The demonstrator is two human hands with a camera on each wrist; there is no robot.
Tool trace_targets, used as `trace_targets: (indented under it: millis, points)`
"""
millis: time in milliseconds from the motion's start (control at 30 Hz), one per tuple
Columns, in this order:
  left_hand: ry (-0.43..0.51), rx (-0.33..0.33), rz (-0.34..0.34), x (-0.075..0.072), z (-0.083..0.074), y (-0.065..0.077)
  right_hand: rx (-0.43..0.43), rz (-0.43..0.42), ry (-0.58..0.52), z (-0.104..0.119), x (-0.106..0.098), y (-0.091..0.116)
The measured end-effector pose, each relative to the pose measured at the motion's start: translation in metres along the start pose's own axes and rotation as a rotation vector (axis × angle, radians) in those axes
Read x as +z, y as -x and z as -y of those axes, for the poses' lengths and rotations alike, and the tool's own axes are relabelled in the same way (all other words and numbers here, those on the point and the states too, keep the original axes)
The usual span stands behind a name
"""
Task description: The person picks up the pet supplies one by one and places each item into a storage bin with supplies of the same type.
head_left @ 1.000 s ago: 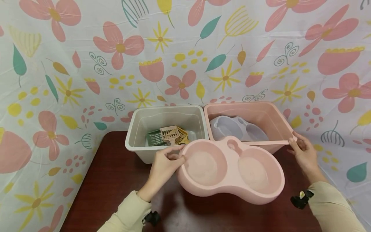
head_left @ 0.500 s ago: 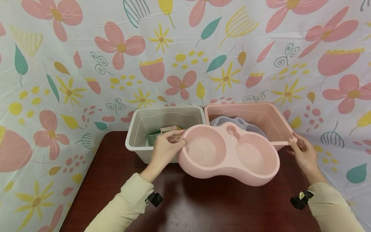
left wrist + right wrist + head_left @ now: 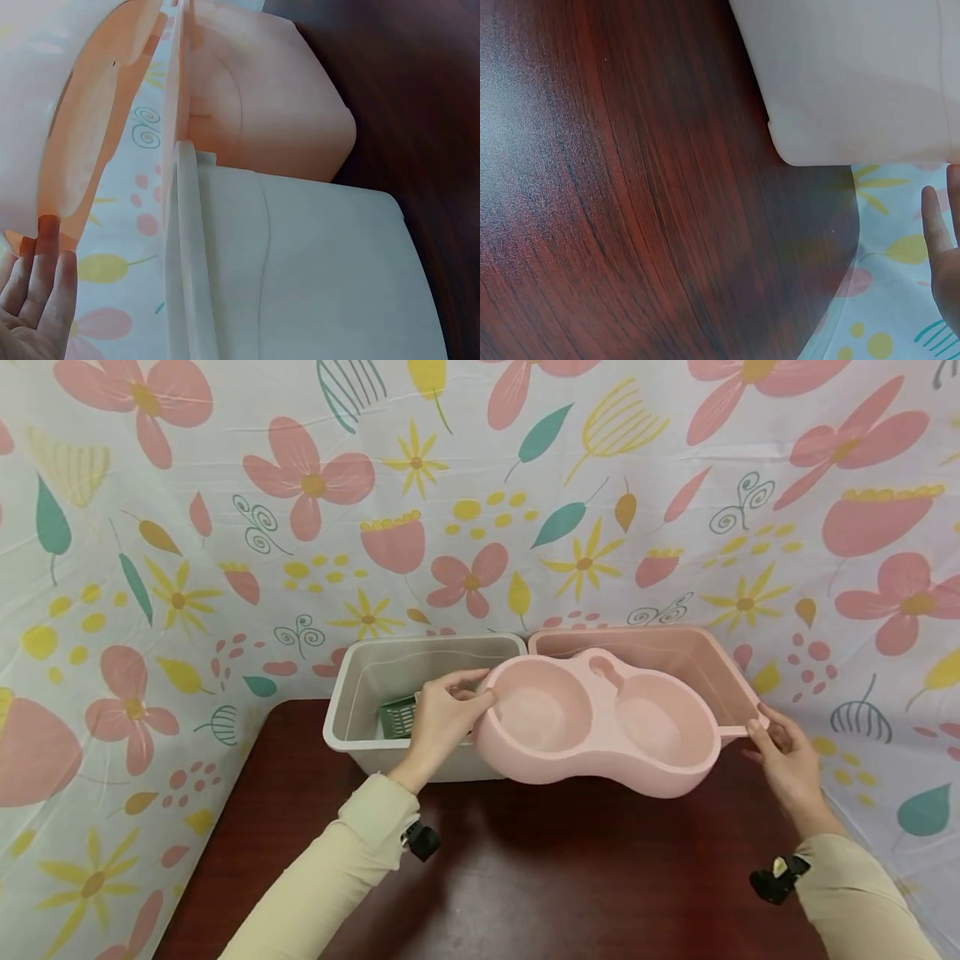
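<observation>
My left hand (image 3: 444, 718) pinches the left rim of a pink double pet bowl (image 3: 600, 714), thumb on top and fingers beneath. The bowl hangs tilted in the air, its two round hollows facing me, over the front of a pink bin (image 3: 720, 672). In the left wrist view its underside (image 3: 82, 142) shows above the bins. At the pink bin's front right corner, my right hand (image 3: 787, 760) grips the rim between thumb and fingers. The grey-lilac double bowl inside that bin is hidden now.
Left of the pink bin stands a light grey bin (image 3: 375, 693) with a green slotted litter scoop (image 3: 397, 718) inside; other scoops are covered by my hand. Both bins stand on a dark red wooden table (image 3: 525, 877) against a flowered cloth (image 3: 465, 485).
My left hand has lifted the pink double bowl up and away from me, across the pink bin's front, covering the lilac bowl. The right hand has stayed at the bin's corner.
</observation>
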State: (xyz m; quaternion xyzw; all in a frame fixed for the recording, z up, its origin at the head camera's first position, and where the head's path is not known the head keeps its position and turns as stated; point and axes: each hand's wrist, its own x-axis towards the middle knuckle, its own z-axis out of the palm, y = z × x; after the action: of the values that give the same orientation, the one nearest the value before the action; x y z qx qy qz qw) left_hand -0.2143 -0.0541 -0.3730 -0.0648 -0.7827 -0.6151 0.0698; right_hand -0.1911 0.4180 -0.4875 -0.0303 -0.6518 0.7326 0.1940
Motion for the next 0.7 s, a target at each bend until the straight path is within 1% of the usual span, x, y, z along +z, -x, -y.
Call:
trace_targets:
  millis: [200,267,333,433,600,700]
  points:
    - [-0.074,-0.015,-0.065,0.008,-0.002,-0.014,-0.003,-0.005,0.002,-0.001,0.001,0.000]
    - [-0.066,-0.014,-0.069,0.011,-0.001,-0.019,-0.003,-0.008,0.009,0.000,0.002,0.000]
    - [-0.026,-0.011,-0.060,0.013,-0.001,-0.022,-0.002,-0.016,0.021,0.000,0.002,0.000]
    - [0.004,-0.004,-0.055,0.018,-0.002,-0.028,0.006,-0.023,0.033,0.001,0.001,-0.001]
    - [-0.001,0.020,-0.063,0.028,-0.003,-0.037,0.014,-0.027,0.050,0.000,0.000,-0.002]
    - [-0.015,0.021,-0.086,0.035,-0.003,-0.042,0.014,-0.027,0.059,-0.001,0.000,-0.002]
